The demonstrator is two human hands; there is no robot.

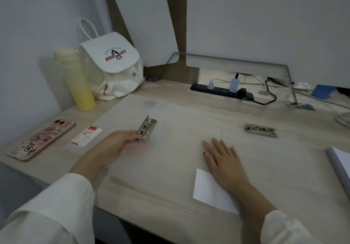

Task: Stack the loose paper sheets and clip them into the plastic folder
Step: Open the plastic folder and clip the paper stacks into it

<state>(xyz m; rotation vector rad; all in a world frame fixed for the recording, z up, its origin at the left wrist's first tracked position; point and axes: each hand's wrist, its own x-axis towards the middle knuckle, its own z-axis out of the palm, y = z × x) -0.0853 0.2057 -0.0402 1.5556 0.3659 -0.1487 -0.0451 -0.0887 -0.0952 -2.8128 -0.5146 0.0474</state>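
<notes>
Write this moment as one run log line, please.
left hand: lifting metal clip | right hand: flat on open plastic folder | paper stack: unclipped

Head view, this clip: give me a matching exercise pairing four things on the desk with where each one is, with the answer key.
Things:
1. bottle
2. phone
3. power strip
4. metal clip

Places:
A. lying flat near the desk's left edge
B. held at the left hand's fingertips over the open plastic folder
C. standing upright beside the white backpack
D. at the back of the desk, with plugs in it

Pairs: 1-C, 2-A, 3-D, 4-B
</notes>
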